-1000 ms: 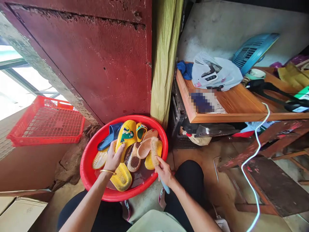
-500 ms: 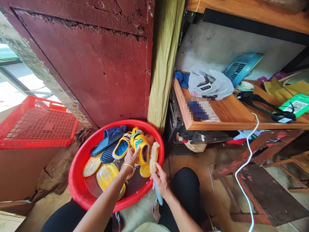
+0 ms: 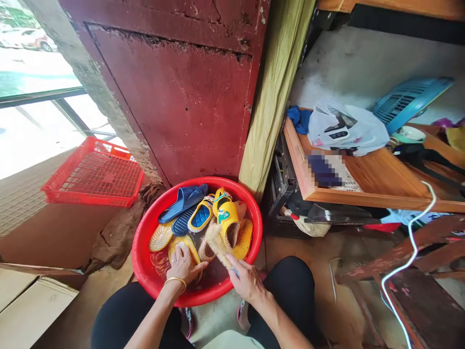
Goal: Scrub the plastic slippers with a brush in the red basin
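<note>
A red plastic basin (image 3: pixel 140 266) stands on the floor between my knees, with several slippers in dark water. My left hand (image 3: pixel 182 264) lies with fingers spread on an upturned yellow slipper (image 3: pixel 191 245), thumb stretched out to the right. In my right hand (image 3: pixel 247 281) is the blue handle of a scrubbing brush (image 3: pixel 217 242). Its pale bristled head hangs over the basin, slightly blurred. Beyond the brush sit a yellow clog with cartoon figures (image 3: pixel 227 215) and a yellow slipper with a blue insole (image 3: pixel 201 216). A dark blue slipper (image 3: pixel 185 202) rests at the back left.
Left of the basin are a red crate (image 3: pixel 101 177), a brown cloth (image 3: pixel 116 237) and cardboard (image 3: pixel 39 305). A maroon door (image 3: pixel 174 111) rises behind. On the right, a wooden desk (image 3: pixel 381 169) holds a plastic bag (image 3: pixel 345 131) and a blue fan (image 3: pixel 409 102); a white cable (image 3: pixel 410 232) hangs down.
My left hand has moved from the yellow clog down to the upturned yellow slipper. The brush has swung left over the basin, its head tilting left. The view has shifted left.
</note>
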`<state>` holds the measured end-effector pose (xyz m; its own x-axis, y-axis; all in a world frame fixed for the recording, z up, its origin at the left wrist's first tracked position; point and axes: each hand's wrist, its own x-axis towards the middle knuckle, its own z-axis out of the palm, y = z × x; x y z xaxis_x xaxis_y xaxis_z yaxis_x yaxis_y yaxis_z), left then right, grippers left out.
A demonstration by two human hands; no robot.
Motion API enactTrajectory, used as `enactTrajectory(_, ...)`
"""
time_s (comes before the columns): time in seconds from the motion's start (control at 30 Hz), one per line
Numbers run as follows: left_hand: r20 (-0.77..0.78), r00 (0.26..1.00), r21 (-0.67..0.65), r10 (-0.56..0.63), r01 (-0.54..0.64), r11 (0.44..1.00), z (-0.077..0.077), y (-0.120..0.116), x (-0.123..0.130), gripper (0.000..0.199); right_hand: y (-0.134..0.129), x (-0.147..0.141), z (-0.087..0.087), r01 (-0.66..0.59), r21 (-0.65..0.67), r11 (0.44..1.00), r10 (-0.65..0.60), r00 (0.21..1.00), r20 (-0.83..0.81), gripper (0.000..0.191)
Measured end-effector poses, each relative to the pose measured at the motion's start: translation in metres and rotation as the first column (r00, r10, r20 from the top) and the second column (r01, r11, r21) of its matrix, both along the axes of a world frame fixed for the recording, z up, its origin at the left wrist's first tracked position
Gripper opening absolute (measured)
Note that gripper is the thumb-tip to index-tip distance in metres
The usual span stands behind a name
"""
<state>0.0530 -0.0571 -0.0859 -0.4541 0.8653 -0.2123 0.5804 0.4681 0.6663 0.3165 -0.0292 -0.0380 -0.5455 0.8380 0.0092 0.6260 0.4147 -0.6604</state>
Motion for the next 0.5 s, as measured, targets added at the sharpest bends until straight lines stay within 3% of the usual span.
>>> enactTrajectory(0.1,-0.040,0.999,-0.007,0.018,-0.019,1.000,0.001,0.007,0.007,0.098,-0.001,-0.004,0.004,-0.012,-0.003,1.000,0.012,0.984,0.180,0.059)
enactTrajectory(0.2,0.174,0.978,0.052,0.119,-0.130,0.990,0.017,0.005,-0.007,0.081,0.000,-0.008,0.003,0.031,-0.010,0.999,-0.029,0.988,0.151,0.060)
enactTrajectory(0.33,0.508,0.815,-0.020,0.278,-0.311,0.950,0.054,-0.008,-0.029,0.060,0.003,-0.012,0.002,0.050,-0.034,0.998,-0.047,0.994,0.097,0.060)
enactTrajectory(0.5,0.823,0.524,-0.034,0.219,-0.340,0.940,0.090,-0.029,-0.029,0.075,0.007,-0.012,0.003,0.037,-0.094,0.995,-0.033,0.998,0.046,0.061)
